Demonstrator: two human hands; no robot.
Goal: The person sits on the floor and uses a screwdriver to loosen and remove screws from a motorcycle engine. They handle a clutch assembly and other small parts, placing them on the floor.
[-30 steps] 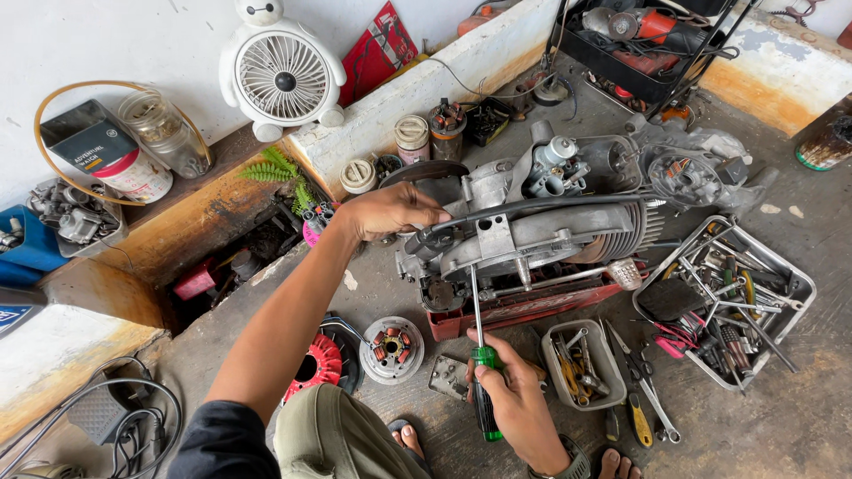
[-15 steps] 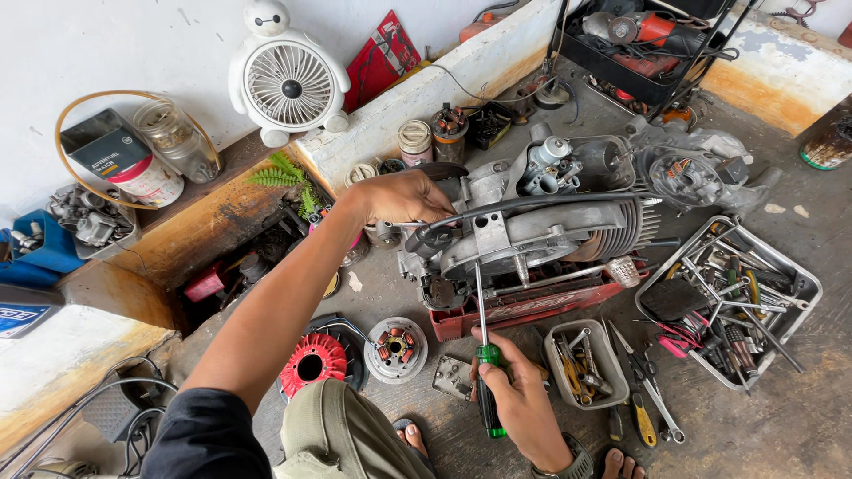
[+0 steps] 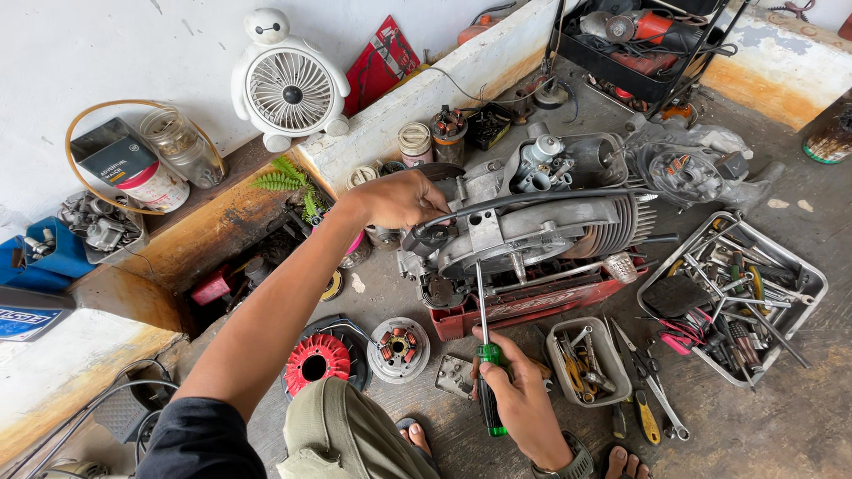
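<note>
A grey motorcycle engine [image 3: 541, 222] lies on a red crate [image 3: 532, 302] on the concrete floor. My left hand [image 3: 399, 200] rests on the engine's left end, gripping its casing beside a black cable. My right hand [image 3: 519, 395] is closed around the green handle of a long screwdriver [image 3: 484, 346]. The screwdriver's shaft runs up from the handle, and its tip meets the engine's near side below the cover.
A red rotor [image 3: 315, 362] and a stator plate [image 3: 398, 348] lie left of my knee. A small metal tray [image 3: 590, 359] of tools and a wire basket [image 3: 732, 297] of wrenches sit to the right. A white fan [image 3: 288, 84] stands on the ledge behind.
The view has shifted slightly. My left hand has slid a little right along the engine's end. My right hand keeps the screwdriver against the engine.
</note>
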